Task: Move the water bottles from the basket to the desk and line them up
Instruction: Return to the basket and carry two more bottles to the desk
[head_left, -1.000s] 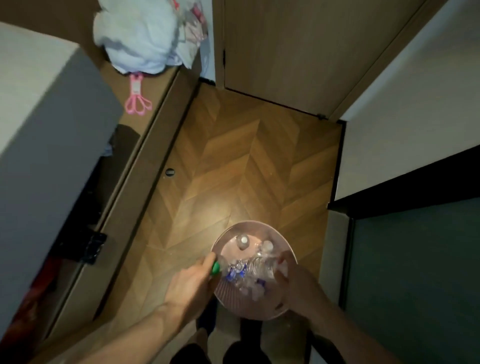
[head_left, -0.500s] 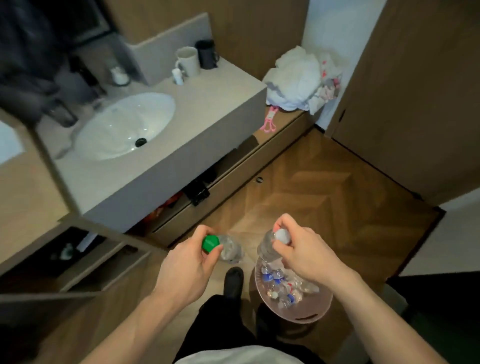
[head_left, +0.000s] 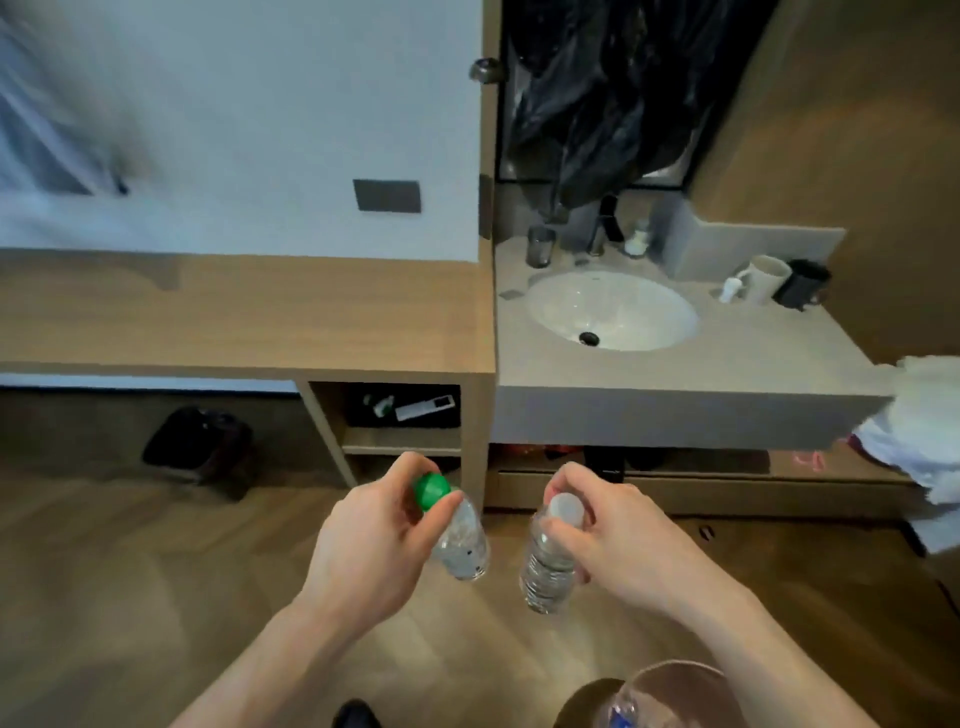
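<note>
My left hand (head_left: 382, 540) grips a clear water bottle with a green cap (head_left: 462, 540) by its neck. My right hand (head_left: 613, 540) grips a clear water bottle with a white cap (head_left: 545, 566) the same way. Both bottles hang in front of me above the wooden floor. The pink basket (head_left: 675, 680) sits at the bottom edge, below my right forearm, with more bottles (head_left: 621, 714) partly showing inside. The wooden desk (head_left: 249, 317) runs across the left, ahead of both hands.
A grey counter with a white sink (head_left: 613, 312) adjoins the desk on the right, holding a white mug (head_left: 763, 278) and a black mug (head_left: 800, 285). An open shelf (head_left: 402, 410) sits under the desk. A dark bag (head_left: 200, 447) lies on the floor at left. White cloths (head_left: 919, 431) are at far right.
Both hands lifted a bottle each out of the basket. My view swung left from the door and floor to face the desk and sink. The basket dropped to the bottom edge.
</note>
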